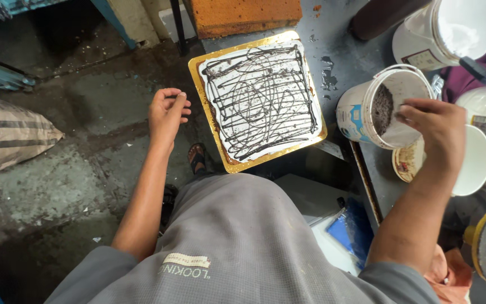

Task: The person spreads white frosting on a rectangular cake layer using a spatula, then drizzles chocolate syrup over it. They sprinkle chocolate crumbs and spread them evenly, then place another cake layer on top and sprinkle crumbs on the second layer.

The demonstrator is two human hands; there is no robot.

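The right hand [434, 126] dips pinched fingertips into a tilted white plastic tub [379, 107] of dark crumbs, at three o'clock from the square white-iced, chocolate-drizzled cake [260, 95]. The left hand [167, 112] hovers loosely curled, holding nothing, at nine o'clock.

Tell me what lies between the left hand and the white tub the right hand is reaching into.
In the head view, the square cake on its gold board, white-iced with dark drizzle, lies between the left hand and the white tub; a strip of grey table follows.
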